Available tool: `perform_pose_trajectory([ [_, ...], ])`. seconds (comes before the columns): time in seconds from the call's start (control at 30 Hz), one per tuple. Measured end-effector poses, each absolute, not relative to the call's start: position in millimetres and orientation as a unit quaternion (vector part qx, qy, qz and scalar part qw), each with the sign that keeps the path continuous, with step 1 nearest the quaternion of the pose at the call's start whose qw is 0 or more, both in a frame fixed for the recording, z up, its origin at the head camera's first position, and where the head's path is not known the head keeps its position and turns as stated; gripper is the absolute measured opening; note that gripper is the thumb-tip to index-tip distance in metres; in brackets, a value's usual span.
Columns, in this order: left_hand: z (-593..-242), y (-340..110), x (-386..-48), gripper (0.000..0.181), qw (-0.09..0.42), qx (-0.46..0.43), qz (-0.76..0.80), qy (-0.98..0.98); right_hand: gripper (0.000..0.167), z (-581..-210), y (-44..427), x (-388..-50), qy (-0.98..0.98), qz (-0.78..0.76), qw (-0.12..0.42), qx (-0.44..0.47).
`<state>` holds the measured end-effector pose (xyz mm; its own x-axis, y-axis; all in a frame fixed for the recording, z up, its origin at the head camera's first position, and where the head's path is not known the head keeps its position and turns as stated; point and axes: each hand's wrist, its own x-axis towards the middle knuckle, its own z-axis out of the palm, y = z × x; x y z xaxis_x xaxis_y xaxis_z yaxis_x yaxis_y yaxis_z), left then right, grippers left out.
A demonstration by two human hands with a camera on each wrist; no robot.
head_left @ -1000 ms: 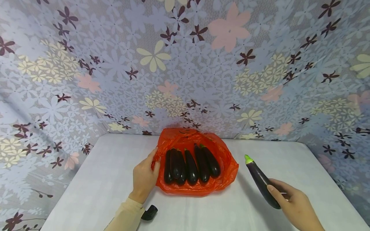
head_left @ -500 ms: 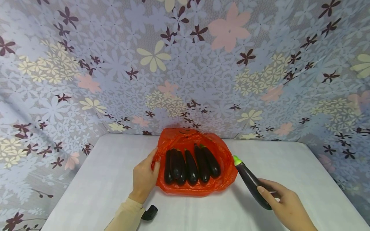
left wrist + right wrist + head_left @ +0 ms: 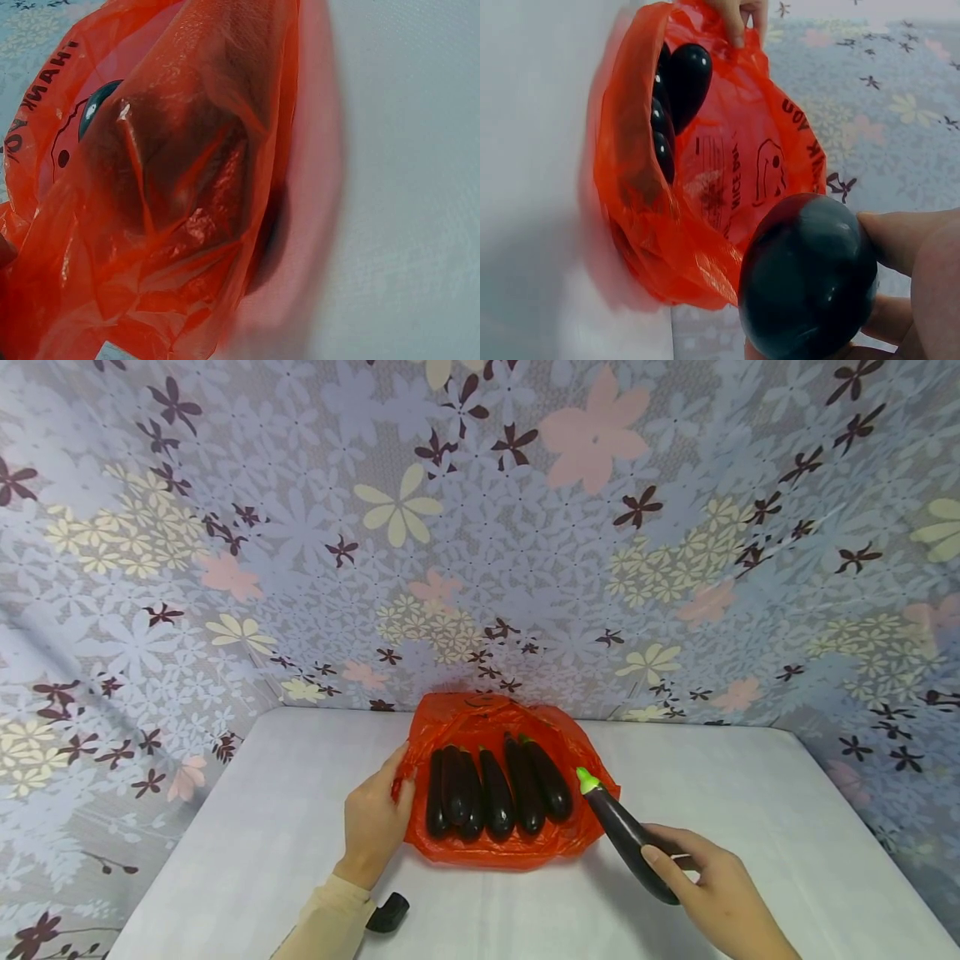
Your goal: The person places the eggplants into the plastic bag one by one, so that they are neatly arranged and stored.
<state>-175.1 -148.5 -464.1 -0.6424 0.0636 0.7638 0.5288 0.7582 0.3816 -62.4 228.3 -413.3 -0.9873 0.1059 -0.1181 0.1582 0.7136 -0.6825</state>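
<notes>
A red plastic bag [image 3: 517, 857] lies open on the table with several dark eggplants [image 3: 495, 797] side by side inside it. My left hand [image 3: 377, 814] pinches the bag's left rim; in the right wrist view its fingers [image 3: 736, 22] show at the bag's far edge. In my right hand [image 3: 712, 877] is another eggplant [image 3: 626, 835], gripped near its rounded end. Its green stem end points up and left, over the bag's right edge in the head view. The left wrist view shows mostly crumpled bag film [image 3: 165, 225], with dark shapes behind it.
A black curved object [image 3: 388, 913] lies on the white table [image 3: 247, 860], beside the left sleeve [image 3: 330, 914]. Behind the table and along both sides hangs flower-patterned cloth or paper [image 3: 480, 543], close behind the bag.
My right hand has moved left with the eggplant, bringing the stem end from right of the bag to over its right edge. The left hand and the bag stay where they were.
</notes>
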Motion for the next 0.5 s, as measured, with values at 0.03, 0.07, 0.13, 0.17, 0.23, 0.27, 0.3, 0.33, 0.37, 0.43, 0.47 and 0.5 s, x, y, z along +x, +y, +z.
perform_pose_trajectory([
  [0.03, -464.0, -148.4, -175.0, 0.046, 0.385, -0.173, -0.301, -0.855, 0.061, -413.7, 226.9, -63.0, 0.925, -0.372, 0.035, 0.07],
  [0.07, -464.0, -148.4, -174.9, 0.046, 0.385, -0.173, -0.302, -0.855, 0.061, -414.3, 225.6, -64.0, 0.927, -0.369, 0.034, 0.066],
  [0.13, -463.7, -148.4, -174.7, 0.046, 0.383, -0.173, -0.302, -0.856, 0.058, -415.1, 223.1, -65.3, 0.929, -0.364, 0.027, 0.054],
  [0.17, -463.6, -148.4, -174.6, 0.046, 0.383, -0.173, -0.302, -0.856, 0.056, -415.5, 221.8, -65.7, 0.93, -0.363, 0.021, 0.046],
  [0.23, -463.5, -148.4, -174.4, 0.046, 0.382, -0.172, -0.302, -0.856, 0.053, -415.9, 218.7, -66.8, 0.933, -0.358, 0.012, 0.035],
  [0.27, -463.5, -148.4, -174.3, 0.046, 0.381, -0.172, -0.303, -0.856, 0.051, -416.1, 217.0, -67.1, 0.934, -0.357, 0.008, 0.03],
  [0.3, -463.4, -148.4, -174.3, 0.046, 0.381, -0.172, -0.303, -0.856, 0.05, -416.1, 215.3, -67.6, 0.933, -0.358, 0.006, 0.026],
  [0.33, -463.4, -148.4, -174.2, 0.045, 0.381, -0.172, -0.303, -0.856, 0.049, -416.2, 213.4, -67.8, 0.933, -0.36, 0.004, 0.023],
  [0.37, -463.6, -148.5, -174.2, 0.045, 0.381, -0.171, -0.303, -0.857, 0.048, -416.4, 211.5, -68.4, 0.932, -0.363, 0.002, 0.019],
  [0.43, -463.7, -148.5, -174.4, 0.045, 0.381, -0.171, -0.303, -0.857, 0.048, -416.6, 207.5, -69.7, 0.931, -0.364, 0.002, 0.016],
  [0.47, -463.7, -148.5, -174.4, 0.045, 0.381, -0.171, -0.303, -0.857, 0.047, -416.7, 205.4, -70.5, 0.931, -0.365, 0.002, 0.014],
  [0.5, -464.2, -148.5, -174.7, 0.045, 0.381, -0.171, -0.302, -0.857, 0.047, -416.7, 203.3, -71.4, 0.931, -0.366, 0.003, 0.013],
])
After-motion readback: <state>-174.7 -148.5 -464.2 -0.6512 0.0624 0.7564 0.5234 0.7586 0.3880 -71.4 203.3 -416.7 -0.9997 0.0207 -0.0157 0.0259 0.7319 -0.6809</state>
